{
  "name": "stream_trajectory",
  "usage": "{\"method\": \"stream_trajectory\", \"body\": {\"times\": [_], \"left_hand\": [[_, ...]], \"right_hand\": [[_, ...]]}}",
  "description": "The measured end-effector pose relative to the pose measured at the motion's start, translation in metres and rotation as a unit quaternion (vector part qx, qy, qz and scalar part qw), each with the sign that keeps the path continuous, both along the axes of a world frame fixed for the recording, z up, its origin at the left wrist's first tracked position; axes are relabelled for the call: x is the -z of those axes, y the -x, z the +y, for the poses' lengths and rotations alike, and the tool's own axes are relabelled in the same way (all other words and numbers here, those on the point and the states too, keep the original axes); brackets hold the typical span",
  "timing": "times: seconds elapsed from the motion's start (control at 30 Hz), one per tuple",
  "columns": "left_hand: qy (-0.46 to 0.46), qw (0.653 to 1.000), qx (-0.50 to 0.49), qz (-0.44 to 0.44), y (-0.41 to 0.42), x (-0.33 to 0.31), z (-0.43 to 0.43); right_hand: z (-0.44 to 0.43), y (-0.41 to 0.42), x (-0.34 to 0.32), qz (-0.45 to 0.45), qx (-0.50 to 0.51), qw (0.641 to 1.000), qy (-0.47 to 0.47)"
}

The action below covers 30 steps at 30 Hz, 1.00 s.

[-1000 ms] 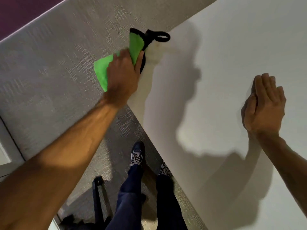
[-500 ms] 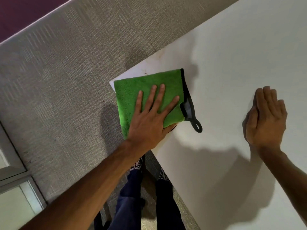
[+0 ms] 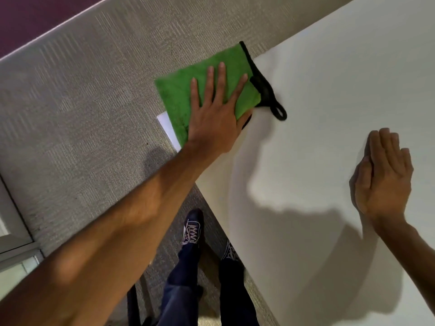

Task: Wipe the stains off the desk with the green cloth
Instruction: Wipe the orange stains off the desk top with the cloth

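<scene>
The green cloth (image 3: 179, 95), edged in black with a black hanging loop (image 3: 279, 112), lies spread flat over the near-left corner of the white desk (image 3: 329, 90). Its far and left edges hang past the desk's edge. My left hand (image 3: 214, 118) presses flat on the cloth with fingers spread. My right hand (image 3: 383, 175) rests palm down on the bare desk to the right, fingers together, holding nothing. No stain stands out on the visible desk surface, and what lies under the cloth is hidden.
Grey carpet (image 3: 82, 114) lies left of and below the desk. My legs and dark laced shoes (image 3: 193, 229) stand at the desk's left edge. A black frame (image 3: 134, 304) is at the bottom and a pale panel (image 3: 11, 231) at the far left.
A second ago my left hand held the cloth bunched at the desk's edge. It then spread it flat, and has since slid it toward the desk's far edge. The right hand stayed put.
</scene>
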<state>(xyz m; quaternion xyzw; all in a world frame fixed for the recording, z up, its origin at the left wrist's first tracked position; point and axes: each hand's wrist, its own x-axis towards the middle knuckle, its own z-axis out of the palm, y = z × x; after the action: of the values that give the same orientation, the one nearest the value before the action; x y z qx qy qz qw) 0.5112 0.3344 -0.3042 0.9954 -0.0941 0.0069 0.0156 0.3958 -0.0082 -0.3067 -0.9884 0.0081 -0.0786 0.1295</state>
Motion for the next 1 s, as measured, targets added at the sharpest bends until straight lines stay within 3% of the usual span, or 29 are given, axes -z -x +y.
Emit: {"method": "stream_trajectory", "body": {"times": [0.37, 0.57, 0.67, 0.73, 0.8, 0.87, 0.93, 1.0], "left_hand": [[0.078, 0.990, -0.103, 0.056, -0.064, -0.007, -0.005], [0.241, 0.950, -0.184, -0.081, -0.078, -0.043, 0.024], [0.260, 0.954, -0.101, -0.111, -0.047, -0.061, 0.028], [0.233, 0.965, 0.021, -0.121, -0.005, -0.058, 0.014], [0.165, 0.966, 0.178, -0.087, 0.040, -0.046, -0.002], [0.061, 0.961, 0.268, -0.002, 0.066, -0.030, -0.010], [-0.016, 0.964, 0.265, 0.028, 0.067, -0.013, -0.014], [-0.022, 0.977, 0.212, 0.027, 0.054, -0.008, -0.017]], "right_hand": [[-0.001, 0.001, 0.002, -0.023, 0.008, 1.000, 0.003], [-0.001, -0.012, -0.002, -0.051, -0.022, 0.996, 0.064], [0.001, -0.013, -0.004, -0.057, -0.033, 0.996, 0.063], [0.000, -0.007, 0.000, -0.054, -0.018, 0.997, 0.055], [-0.001, -0.004, 0.003, -0.046, -0.002, 0.998, 0.034], [-0.003, -0.003, 0.003, -0.045, 0.003, 0.999, 0.023], [-0.006, -0.004, 0.005, -0.053, -0.005, 0.998, 0.030], [-0.008, -0.005, 0.007, -0.053, -0.016, 0.998, 0.034]]}}
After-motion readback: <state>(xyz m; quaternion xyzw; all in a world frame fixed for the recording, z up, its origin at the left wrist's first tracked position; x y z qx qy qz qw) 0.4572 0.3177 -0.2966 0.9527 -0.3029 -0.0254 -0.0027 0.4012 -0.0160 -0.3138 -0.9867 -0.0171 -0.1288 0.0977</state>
